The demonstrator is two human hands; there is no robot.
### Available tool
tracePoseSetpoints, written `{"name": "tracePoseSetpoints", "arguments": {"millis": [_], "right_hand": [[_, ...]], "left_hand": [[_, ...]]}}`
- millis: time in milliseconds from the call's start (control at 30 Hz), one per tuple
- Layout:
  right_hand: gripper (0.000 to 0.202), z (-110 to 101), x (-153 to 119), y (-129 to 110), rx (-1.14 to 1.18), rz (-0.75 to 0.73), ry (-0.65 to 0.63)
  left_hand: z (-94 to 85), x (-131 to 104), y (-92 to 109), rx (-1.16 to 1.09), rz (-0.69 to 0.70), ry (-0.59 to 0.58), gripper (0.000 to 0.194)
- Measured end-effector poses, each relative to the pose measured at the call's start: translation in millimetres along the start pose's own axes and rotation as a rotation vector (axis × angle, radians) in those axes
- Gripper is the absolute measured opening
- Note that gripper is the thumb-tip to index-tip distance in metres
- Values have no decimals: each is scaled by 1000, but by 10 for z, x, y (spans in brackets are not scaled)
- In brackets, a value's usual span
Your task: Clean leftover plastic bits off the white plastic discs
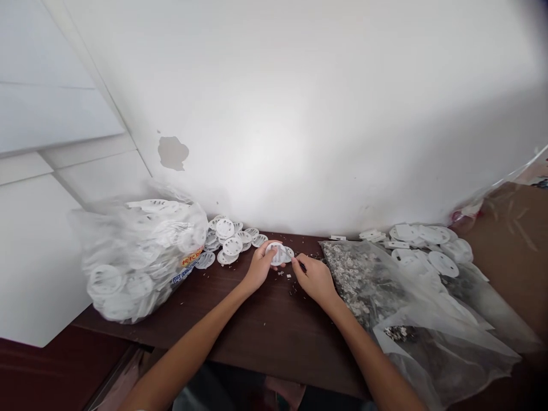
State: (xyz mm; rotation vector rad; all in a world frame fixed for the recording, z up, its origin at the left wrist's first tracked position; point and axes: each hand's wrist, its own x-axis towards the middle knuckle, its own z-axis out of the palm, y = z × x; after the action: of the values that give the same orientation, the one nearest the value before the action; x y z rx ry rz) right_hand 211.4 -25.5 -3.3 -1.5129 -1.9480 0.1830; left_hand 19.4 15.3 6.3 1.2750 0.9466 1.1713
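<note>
Fingers of the left hand hold 2 discs.

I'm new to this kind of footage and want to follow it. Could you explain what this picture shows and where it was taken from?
There is no machine here: a person works with two bare hands. The single picture comes from a camera on their head, looking forward and down. The left hand holds a slotted white disc; the right hand is beside it, and whether it grips anything is too small to tell. On the dark table, a clear bag of discs and a loose pile of discs lie to the left; a bag of small parts and flat white pieces lie to the right.
</note>
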Motion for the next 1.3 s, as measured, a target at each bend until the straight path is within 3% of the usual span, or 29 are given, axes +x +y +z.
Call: {"name": "tracePoseSetpoints", "arguments": {"millis": [300, 567, 733, 833, 933, 1033, 1100, 1200, 1300], "right_hand": [[40, 159, -22, -48, 90, 75, 15], [39, 157, -45, -59, -55, 36, 67], [40, 131, -45, -70, -97, 25, 85], [40, 104, -41, -61, -80, 27, 86], [42, 62, -20, -34, 88, 76, 124], [47, 34, 23, -14, 412, 168, 182], [46, 43, 51, -21, 610, 192, 209], [46, 93, 65, -66, 832, 200, 177], [47, 126, 40, -149, 1021, 270, 59]], "left_hand": [[101, -66, -20, -46, 111, -4, 47], [93, -35, -54, -231, -39, 56, 49], [50, -23, -15, -97, -87, -21, 52], [14, -6, -5, -87, -144, -10, 51], [-33, 28, 0, -188, -187, 62, 45], [-54, 53, 8, -300, -201, 116, 39], [-32, 49, 20, -405, -250, 64, 33], [52, 9, 47, -544, -330, -110, 25], [138, -55, 81, -518, -241, -153, 31]]}}
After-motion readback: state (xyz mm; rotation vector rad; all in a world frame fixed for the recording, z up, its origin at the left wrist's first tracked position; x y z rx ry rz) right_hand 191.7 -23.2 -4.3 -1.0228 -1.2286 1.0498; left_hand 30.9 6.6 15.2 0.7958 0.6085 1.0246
